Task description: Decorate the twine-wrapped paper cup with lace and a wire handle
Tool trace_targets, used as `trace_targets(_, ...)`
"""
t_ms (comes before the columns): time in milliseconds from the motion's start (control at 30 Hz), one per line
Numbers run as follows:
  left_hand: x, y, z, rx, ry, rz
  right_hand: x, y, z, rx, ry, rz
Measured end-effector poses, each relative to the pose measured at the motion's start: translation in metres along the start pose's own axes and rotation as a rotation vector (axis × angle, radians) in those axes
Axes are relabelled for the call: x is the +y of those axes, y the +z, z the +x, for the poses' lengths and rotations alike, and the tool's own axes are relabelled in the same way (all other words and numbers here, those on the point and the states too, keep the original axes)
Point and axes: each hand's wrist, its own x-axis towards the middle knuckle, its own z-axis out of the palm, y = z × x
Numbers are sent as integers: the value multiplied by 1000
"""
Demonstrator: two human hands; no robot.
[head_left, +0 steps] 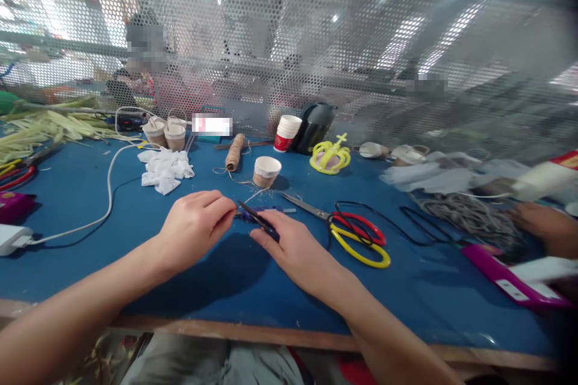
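Note:
My left hand [194,222] is closed in a pinch above the table, and what its fingertips hold is too small or hidden to make out. Between the thumb and fingers of my right hand [300,246] is a slim dark pointed tool [262,221], its tip beside my left fingertips. Its exact kind does not show. Behind and below it lies a blue object [270,210], partly covered. A small cup wrapped in brown twine [266,172] stands just beyond my hands. Large scissors with red and yellow handles [356,237] lie to the right, a black cord across them.
A twine roll [235,153], white cloth [166,167], two small handled buckets [175,134], stacked paper cups [287,132] and a yellow crown-shaped piece [330,156] stand behind. A white cable [109,186] crosses the left. Another person's hand [548,225] is at right, near grey cord [469,216].

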Motion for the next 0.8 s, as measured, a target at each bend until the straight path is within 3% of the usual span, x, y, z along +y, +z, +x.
trace_targets(133, 1, -8, 1, -94, -100, -49, 2, 2, 1, 26, 10, -32)
trace_targets(233, -15, -24, 7, -282, -299, -470, 5, 0, 0, 100, -49, -23)
trace_targets(333, -38, -35, 11, -252, -497, -853, 7, -4, -1, 161, -146, 58)
trace_targets(400, -48, -33, 12, -203, -594, -897, 8, -6, -1, 189, -211, 92)
trace_targets(433, -50, -31, 12, -237, -616, -874, 8, -6, -1, 202, -240, 100)
trace_targets(567, -42, -18, 12, -393, -606, -1021, 8, -6, -3, 219, -267, 153)
trace_targets(733, -26, -15, 8, -280, -492, -1213, 1, -1, -4, 123, -111, 278)
trace_targets(800, -22, -15, 6, -286, -498, -1245, -1, 1, -4, 97, -57, 308)
